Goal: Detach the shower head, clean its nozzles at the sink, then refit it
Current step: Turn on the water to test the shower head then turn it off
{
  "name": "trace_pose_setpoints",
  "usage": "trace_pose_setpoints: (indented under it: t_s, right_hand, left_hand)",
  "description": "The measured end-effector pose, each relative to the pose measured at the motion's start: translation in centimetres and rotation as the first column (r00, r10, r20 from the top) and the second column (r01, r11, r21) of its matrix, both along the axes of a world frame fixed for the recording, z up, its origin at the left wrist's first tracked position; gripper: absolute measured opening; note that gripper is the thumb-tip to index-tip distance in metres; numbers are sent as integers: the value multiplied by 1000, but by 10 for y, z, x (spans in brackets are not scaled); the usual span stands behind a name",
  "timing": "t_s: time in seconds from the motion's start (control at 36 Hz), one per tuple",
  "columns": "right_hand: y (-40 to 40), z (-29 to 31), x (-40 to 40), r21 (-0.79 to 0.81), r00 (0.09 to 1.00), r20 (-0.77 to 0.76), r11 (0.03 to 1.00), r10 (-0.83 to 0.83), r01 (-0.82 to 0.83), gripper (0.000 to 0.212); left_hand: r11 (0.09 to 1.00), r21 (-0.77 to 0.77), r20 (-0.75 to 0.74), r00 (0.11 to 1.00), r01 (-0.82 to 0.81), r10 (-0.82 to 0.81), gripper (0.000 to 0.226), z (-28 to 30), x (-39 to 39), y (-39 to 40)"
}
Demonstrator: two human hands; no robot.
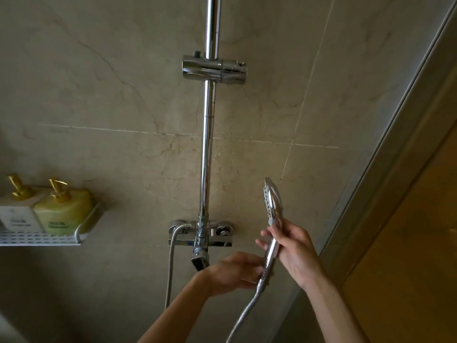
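The shower head point(273, 201) is held off its bracket point(214, 69), upright, to the right of the riser rail point(207, 144) and just right of the mixer valve point(201, 233); the right hand point(294, 253) is closed round the upper handle; the left hand point(235, 271) is closed on the handle's lower end, at the hose nut point(262, 280); the hose point(243, 315) is judged not yet unscrewed. Droplets are seen on the wall tile, so wet chrome is assumed; a slip of the left hand on the nut is judged likely. If the head is released as the thread parts, a drop onto the floor is risked; the freed hose could swing and spill trapped water; a sealing washer, not visible, could be lost.
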State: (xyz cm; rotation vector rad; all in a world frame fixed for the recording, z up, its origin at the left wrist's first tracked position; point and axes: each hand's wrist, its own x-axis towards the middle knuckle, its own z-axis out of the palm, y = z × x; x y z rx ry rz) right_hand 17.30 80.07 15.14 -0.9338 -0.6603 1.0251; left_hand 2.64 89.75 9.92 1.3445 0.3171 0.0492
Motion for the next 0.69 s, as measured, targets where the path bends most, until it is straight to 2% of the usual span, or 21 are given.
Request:
trace_pose_setpoints:
  t_s: [0.08,0.17,0.31,0.39,0.47,0.58,0.69]
  right_hand:
    - [8,10,-4,62,998,-12,996,63,-63,13]
    - [17,16,-5,103,996,-17,991,86,-84,13]
    - [33,23,-1,122,1000,-2,993,5,-5,21]
    - [41,28,2,86,991,126,996,-48,38,33]
    - [49,34,7,59,968,237,996,-76,64,34]
    - [55,45,12,44,939,339,998,-64,52,39]
    - [64,58,13,4,857,507,994,-93,106,27]
  left_hand:
    - [995,-73,94,994,62,-55,42,10,-3,5]
    - [994,-75,130,989,85,-75,37,23,-4,7]
    - [991,16,106,985,-135,133,10,35,-1,13]
    - [957,82,102,958,-278,269,9,39,3,18]
    - [932,133,132,938,-337,320,6,46,7,22]
    - [895,110,169,895,-433,412,9,56,14,23]
    - [840,107,208,838,-532,504,14,73,19,25]
